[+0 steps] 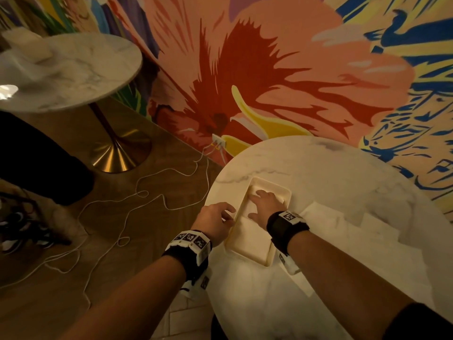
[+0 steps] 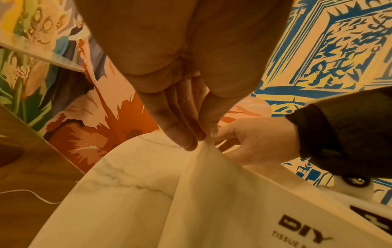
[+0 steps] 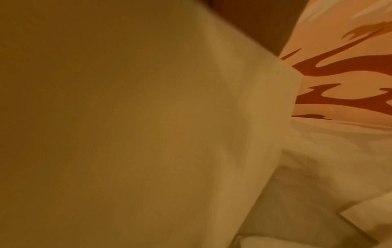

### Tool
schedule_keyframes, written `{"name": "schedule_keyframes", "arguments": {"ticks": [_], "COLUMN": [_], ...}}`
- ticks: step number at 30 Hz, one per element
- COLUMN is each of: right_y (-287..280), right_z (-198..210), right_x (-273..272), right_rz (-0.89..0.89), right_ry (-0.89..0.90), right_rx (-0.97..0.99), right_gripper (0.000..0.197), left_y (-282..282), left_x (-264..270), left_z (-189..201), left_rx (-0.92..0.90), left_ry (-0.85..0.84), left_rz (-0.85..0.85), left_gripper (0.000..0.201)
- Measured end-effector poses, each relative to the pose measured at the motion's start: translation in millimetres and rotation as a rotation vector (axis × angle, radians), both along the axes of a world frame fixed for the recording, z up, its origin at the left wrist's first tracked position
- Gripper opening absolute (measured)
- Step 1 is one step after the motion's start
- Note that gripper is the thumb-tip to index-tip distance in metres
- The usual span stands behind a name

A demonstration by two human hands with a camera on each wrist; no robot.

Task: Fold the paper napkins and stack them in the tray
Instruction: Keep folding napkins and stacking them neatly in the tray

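A marble table stands against a flowered mural; a second table stands well apart on the wood floor, where a white cable trails. On the near table lies the cream tray, with loose napkins just beside it on its right. The right hand lies flat, fingers straight, on a napkin inside the tray. The left hand pinches the tray's left rim between thumb and fingers.
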State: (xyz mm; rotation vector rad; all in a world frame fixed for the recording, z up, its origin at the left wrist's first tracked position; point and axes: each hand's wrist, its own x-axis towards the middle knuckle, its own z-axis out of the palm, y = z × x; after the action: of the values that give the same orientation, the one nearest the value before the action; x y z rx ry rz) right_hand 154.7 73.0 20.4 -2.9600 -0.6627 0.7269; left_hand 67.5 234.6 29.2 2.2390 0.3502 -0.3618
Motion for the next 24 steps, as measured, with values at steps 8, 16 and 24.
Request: {"name": "schedule_keyframes", "arguments": {"ticks": [8, 16, 24], "right_y": [-9.3, -71.1, -218.8], "right_z": [7.8, 41.5, 20.3], "right_x": [0.6, -3.7, -48.1], "right_rz": [-0.029, -0.309, -0.789], "right_ry": [0.003, -0.121, -0.049], "right_rx": [0.129, 0.498, 0.504], "right_gripper": [0.059, 0.035, 0.024], "left_y": [-1.5, -58.6, -175.9], "left_x": [3.6, 18.4, 17.2], "left_z": [6.6, 29.0, 21.5], "left_rx": [0.071, 0.08, -0.112], "left_ry": [-0.05, -0.348, -0.219], "left_rz": [-0.017, -0.069, -0.302], "left_gripper": [0.029, 0.028, 0.023]}}
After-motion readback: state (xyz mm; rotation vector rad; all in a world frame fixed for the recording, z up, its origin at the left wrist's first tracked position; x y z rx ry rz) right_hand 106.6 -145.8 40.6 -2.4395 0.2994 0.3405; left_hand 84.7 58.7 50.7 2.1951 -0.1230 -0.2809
